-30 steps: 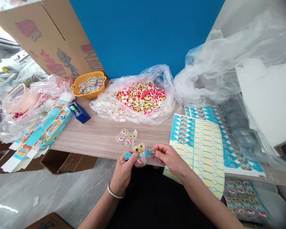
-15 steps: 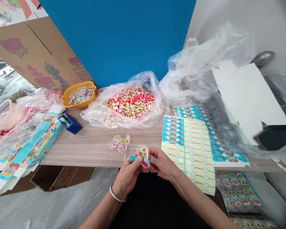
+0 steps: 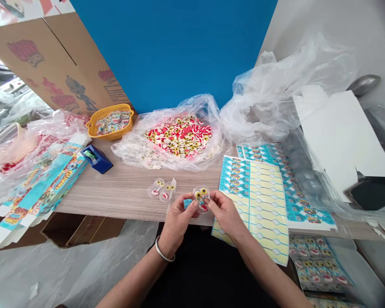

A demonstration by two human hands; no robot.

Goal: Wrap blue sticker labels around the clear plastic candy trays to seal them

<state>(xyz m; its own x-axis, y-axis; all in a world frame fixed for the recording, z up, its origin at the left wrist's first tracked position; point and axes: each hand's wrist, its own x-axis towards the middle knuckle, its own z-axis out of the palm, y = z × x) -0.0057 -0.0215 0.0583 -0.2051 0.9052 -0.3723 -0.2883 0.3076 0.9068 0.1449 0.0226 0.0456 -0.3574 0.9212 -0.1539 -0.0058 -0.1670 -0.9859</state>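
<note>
Clear plastic capsule [image 3: 201,197] packed with yellow-eyed gummy candy sits pinched between the left grip [image 3: 178,220] and the right grip [image 3: 225,214], both closed on it, just over the edge of the wood-grain desk [image 3: 122,197]. A small blue label strip [image 3: 188,203] lies against its lower left side; how far it is stuck down is hidden. Two more capsules [image 3: 156,187] lie just left of the grips, with no label that can be made out. Much looks left to do: a big heap of gummies [image 3: 179,136] fills the plastic bag [image 3: 128,150], and the label sheet [image 3: 250,201] beside the right grip looks far from used up, though a yellow basket [image 3: 111,122] and a group of packs [image 3: 317,265] hold finished-looking ones.
</note>
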